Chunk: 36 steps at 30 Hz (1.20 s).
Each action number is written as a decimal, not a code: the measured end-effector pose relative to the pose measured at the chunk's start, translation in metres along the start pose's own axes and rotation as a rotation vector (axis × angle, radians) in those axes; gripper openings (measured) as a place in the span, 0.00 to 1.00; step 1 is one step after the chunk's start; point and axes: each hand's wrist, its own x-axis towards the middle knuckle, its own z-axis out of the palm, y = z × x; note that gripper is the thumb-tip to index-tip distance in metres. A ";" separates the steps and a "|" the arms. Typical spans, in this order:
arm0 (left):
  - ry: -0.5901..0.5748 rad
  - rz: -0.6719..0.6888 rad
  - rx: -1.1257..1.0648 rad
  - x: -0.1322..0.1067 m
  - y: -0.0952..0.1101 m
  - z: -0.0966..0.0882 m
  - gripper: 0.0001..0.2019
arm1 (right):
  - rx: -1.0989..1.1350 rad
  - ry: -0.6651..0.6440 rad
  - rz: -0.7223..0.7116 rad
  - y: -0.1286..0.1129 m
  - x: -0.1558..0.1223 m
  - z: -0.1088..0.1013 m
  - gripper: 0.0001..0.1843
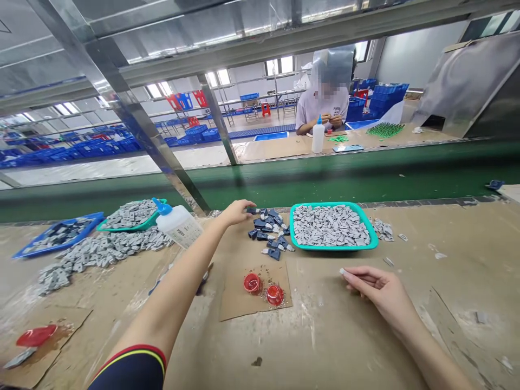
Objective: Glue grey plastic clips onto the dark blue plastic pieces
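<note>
My left hand (pixel 238 212) reaches to the back of a loose pile of dark blue plastic parts (pixel 271 223), several with pale grey ends. Between its thumb and finger is a dark blue plastic part (pixel 252 210), at the pile's far left edge. My right hand (pixel 376 287) is held over the table at the right, pinching a small light grey plastic piece (pixel 342 272). Behind it stands a turquoise tray (pixel 333 248) heaped with similar grey pieces (pixel 331 225). Two red cups (pixel 252 283) of liquid stand on a cardboard sheet (pixel 239 309) between my arms.
A white squeeze bottle (pixel 179 225) with a blue cap stands beyond my left forearm. Grey pieces (pixel 109 249) spread at left, near a blue tray (pixel 24 252). A green belt (pixel 276 187) runs behind the table. Across it sits a co-worker (pixel 323 105). A metal post (pixel 150 130) rises at left.
</note>
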 end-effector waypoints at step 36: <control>0.813 -0.515 -1.257 -0.269 0.120 0.088 0.16 | 0.079 -0.269 0.175 -0.015 -0.044 0.117 0.21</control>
